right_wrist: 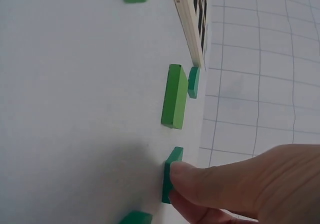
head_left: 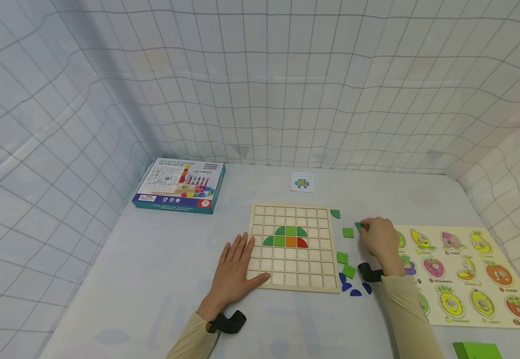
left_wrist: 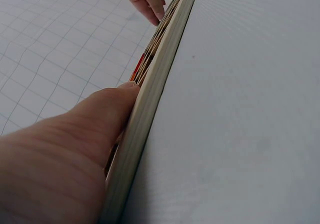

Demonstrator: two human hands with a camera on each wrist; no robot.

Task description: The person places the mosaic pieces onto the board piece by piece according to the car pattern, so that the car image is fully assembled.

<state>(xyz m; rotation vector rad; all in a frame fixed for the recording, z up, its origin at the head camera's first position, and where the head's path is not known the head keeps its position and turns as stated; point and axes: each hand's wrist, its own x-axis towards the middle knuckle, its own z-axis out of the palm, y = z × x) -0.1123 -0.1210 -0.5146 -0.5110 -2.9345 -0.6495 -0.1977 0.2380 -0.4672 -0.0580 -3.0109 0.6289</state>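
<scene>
- Green piece [head_left: 358, 226]: pinched between thumb and fingertip of the right hand [head_left: 380, 242]. The grip covers only part of it, so it may pivot or slip. Whether it touches the table cannot be told.
- Loose piece [right_wrist: 136, 218]: near the pinching fingertips. A low hand may drag it.
- Square [head_left: 348, 233]: just left of the pinching fingers; quarter piece [head_left: 335, 214] farther left. A low leftward sweep may knock either.
- Blue pieces [head_left: 356, 293]: on the wearer's side of those fingers, near the wrist strap [head_left: 370, 272]. A dropped wrist may scatter them.
- Board [head_left: 290, 267]: left of the right fingers. The left hand [head_left: 233, 276] has straight, spread fingers at its left edge, thumb on the frame. Uneven pressure may shift the laid tiles [head_left: 291, 231].
</scene>
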